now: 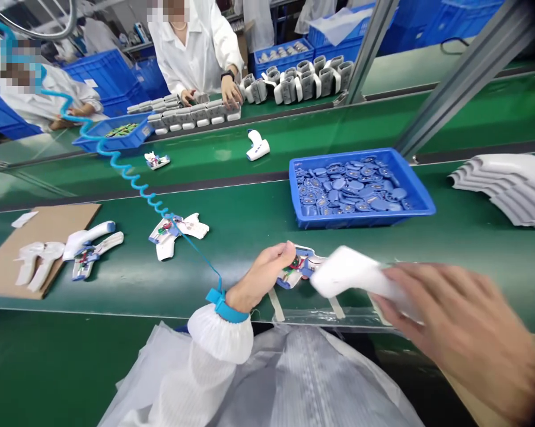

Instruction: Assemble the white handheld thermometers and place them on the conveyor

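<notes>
Your left hand grasps the open half-shell, its wires and board showing, low in the frame just right of centre; the thumb lies over its left end, seemingly to steady it with the inside facing you. Your right hand, blurred at lower right, grips the narrow end of a white cover, whose broad end partly hides the half-shell; whether they touch, you cannot tell. That handle-end hold probably leaves the broad end free.

The blue tray of small blue parts sits right of centre, and nested white shells lie at the right edge, both likely placed for easy reach. A coiled blue cord runs from upper left to your wrist strap, presumably for grounding.

No brand or writing is readable; the pale tag on the upper-left crate is too small.
</notes>
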Available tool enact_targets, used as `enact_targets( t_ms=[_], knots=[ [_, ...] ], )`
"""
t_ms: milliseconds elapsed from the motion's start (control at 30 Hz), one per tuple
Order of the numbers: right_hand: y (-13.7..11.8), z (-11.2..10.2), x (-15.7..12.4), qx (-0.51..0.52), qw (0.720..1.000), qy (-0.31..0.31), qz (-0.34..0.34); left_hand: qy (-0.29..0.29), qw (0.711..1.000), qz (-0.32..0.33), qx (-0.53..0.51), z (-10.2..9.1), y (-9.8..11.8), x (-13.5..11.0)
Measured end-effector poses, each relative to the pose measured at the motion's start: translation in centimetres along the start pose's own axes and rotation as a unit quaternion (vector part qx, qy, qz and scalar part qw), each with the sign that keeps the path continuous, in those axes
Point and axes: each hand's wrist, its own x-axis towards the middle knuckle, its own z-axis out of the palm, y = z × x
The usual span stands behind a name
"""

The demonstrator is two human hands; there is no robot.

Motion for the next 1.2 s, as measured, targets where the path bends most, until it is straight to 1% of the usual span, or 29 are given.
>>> enact_targets(
  t_ms=[33,67,100,133,167,200,233,267,300,333,367,400,433,467,500,533,567,633,700,733,800,833,867,967,1000,1067,1133,1167,1200],
  knots=[
    [-1.4,0.1,1.8,-0.014,0.998,0.016,-0.062,-0.012,1.000,0.010,0.009,0.0,-0.1,-0.1],
    [-2.6,0.2,3.4,-0.024,0.994,0.015,-0.106,-0.017,0.999,0.018,0.024,0.0,-0.2,-0.1],
    [-3.6,0.6,4.6,-0.029,0.990,0.011,-0.137,-0.013,0.999,0.025,0.041,0.0,-0.3,-0.2],
    [-4.4,0.9,5.5,-0.021,0.990,-0.001,-0.141,-0.003,0.998,0.032,0.055,0.0,-0.4,-0.3],
    [-4.8,1.4,6.0,0.000,0.992,-0.023,-0.125,0.005,0.997,0.037,0.064,-0.1,-0.5,-0.4],
    [-5.1,1.8,6.2,0.033,0.994,-0.050,-0.090,0.009,0.997,0.042,0.068,-0.1,-0.6,-0.5],
    [-5.1,2.1,6.3,0.081,0.992,-0.091,-0.042,0.006,0.996,0.048,0.072,-0.1,-0.6,-0.7],
    [-4.8,2.4,6.2,0.145,0.978,-0.148,0.009,-0.007,0.995,0.059,0.081,-0.2,-0.5,-0.8],
    [-4.5,2.4,6.1,0.216,0.951,-0.213,0.058,-0.023,0.992,0.070,0.098,-0.2,-0.4,-1.0],
    [-4.1,2.3,6.1,0.285,0.913,-0.274,0.099,-0.030,0.989,0.078,0.126,-0.2,-0.2,-1.1],
    [-3.7,2.2,6.3,0.347,0.873,-0.319,0.129,-0.025,0.983,0.082,0.161,-0.2,0.0,-1.3],
    [-3.5,2.0,6.5,0.402,0.839,-0.335,0.150,-0.012,0.977,0.081,0.196,-0.1,0.2,-1.4],
    [-3.5,1.8,7.0,0.450,0.818,-0.317,0.170,0.004,0.971,0.074,0.227,0.1,0.4,-1.5],
    [-3.8,1.7,7.6,0.486,0.807,-0.274,0.193,0.022,0.966,0.065,0.249,0.3,0.6,-1.5],
    [-4.3,1.8,8.3,0.512,0.801,-0.221,0.216,0.037,0.962,0.064,0.262,0.5,0.8,-1.5],
    [-5.1,2.0,9.1,0.521,0.802,-0.168,0.238,0.048,0.960,0.073,0.267,0.8,0.9,-1.5],
    [-6.0,2.3,9.8,0.509,0.813,-0.116,0.257,0.053,0.958,0.087,0.268,1.1,1.0,-1.5],
    [-7.9,3.2,11.2,0.430,0.860,-0.027,0.274,0.041,0.951,0.114,0.283,1.6,0.9,-1.4],
    [-9.3,4.1,11.9,0.337,0.908,0.040,0.246,0.019,0.932,0.124,0.339,2.0,0.8,-1.2],
    [-9.7,4.4,12.1,0.306,0.923,0.065,0.226,0.015,0.918,0.124,0.377,2.1,0.7,-1.2],
    [-9.8,4.7,12.1,0.276,0.934,0.094,0.207,0.029,0.887,0.126,0.444,2.1,0.6,-1.1],
    [-9.7,4.6,12.1,0.267,0.934,0.104,0.212,0.038,0.878,0.128,0.460,2.1,0.7,-1.1],
    [-9.6,4.5,12.0,0.263,0.932,0.111,0.221,0.038,0.877,0.131,0.462,2.1,0.7,-1.1],
    [-9.3,4.1,12.0,0.265,0.929,0.111,0.232,0.004,0.887,0.151,0.436,2.0,1.0,-1.2],
    [-9.4,4.1,12.1,0.266,0.930,0.115,0.225,0.001,0.884,0.155,0.441,2.0,1.0,-1.3],
    [-9.6,4.0,12.4,0.264,0.932,0.136,0.210,0.018,0.858,0.156,0.490,1.9,1.1,-1.3],
    [-9.8,3.9,12.7,0.270,0.924,0.170,0.209,0.042,0.825,0.162,0.540,1.7,1.3,-1.0],
    [-9.8,3.9,12.8,0.277,0.917,0.186,0.219,0.044,0.819,0.170,0.546,1.4,1.4,-0.9],
    [-9.7,3.8,12.9,0.285,0.907,0.199,0.238,0.039,0.826,0.179,0.533,1.2,1.7,-0.7]
  ],
)
